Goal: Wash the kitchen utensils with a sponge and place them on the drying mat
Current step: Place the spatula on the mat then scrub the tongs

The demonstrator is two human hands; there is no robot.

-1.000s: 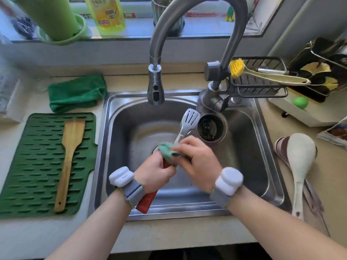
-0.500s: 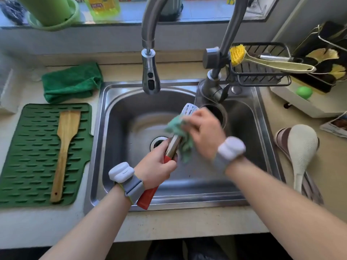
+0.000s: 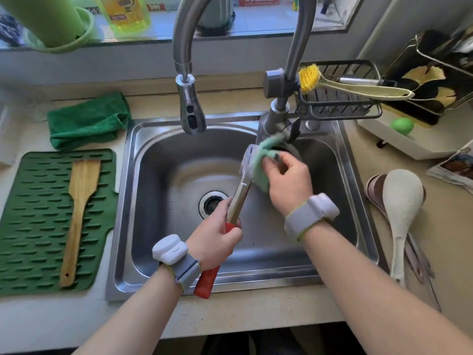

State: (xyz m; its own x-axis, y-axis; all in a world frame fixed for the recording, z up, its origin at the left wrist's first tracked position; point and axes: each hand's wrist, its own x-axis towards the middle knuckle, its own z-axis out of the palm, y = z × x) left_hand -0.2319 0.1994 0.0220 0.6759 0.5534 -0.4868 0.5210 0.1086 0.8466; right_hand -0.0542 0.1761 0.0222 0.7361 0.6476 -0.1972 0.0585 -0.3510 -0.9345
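hold the slotted spatula (image 3: 244, 180) over the steel sink (image 3: 153, 201), head raised toward the faucet base. keep your left hand (image 3: 216, 239) wrapped firmly round the red grip. your right hand (image 3: 288, 179) pinches the green sponge (image 3: 263, 160) against the slotted head; work it through each slot. the dish soap bottle (image 3: 125, 14) label is too blurred to read.

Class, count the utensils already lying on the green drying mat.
1: a wooden spatula lies on the mat. The slotted turner is over the sink, held by the left hand.
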